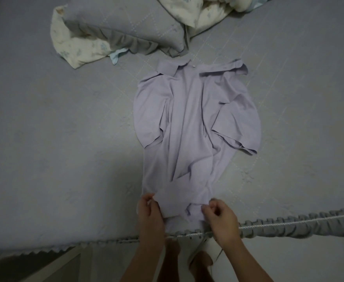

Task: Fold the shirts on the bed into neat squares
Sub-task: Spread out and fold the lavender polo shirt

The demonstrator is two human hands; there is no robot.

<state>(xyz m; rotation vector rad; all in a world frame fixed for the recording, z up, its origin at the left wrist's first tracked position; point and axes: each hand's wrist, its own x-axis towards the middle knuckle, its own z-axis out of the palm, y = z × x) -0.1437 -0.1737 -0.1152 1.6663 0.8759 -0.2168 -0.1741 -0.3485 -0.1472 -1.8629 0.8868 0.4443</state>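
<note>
- We see a pale lilac polo shirt spread lengthwise on the bed, collar at the far end and hem at the near edge.
- Both sleeves are turned inward over the body of the shirt, and the cloth is creased, with loose folds down the middle.
- Our left hand pinches the left corner of the hem between thumb and curled fingers, lifting it slightly off the bed.
- Our right hand has its fingers curled round the right part of the hem, where the fabric bunches up.
- The two hands sit near each other, just inside the ruffled edge of the grey bed cover, which has a white cord running along it.
- Beyond the collar lies a grey pillow, just beside the shirt but not touching it as far as we can tell.
- A cream floral quilt is crumpled under and behind the pillow, with a bit of light blue cloth poking out.
- Below the bed edge we make out bare feet on a pale floor.
</note>
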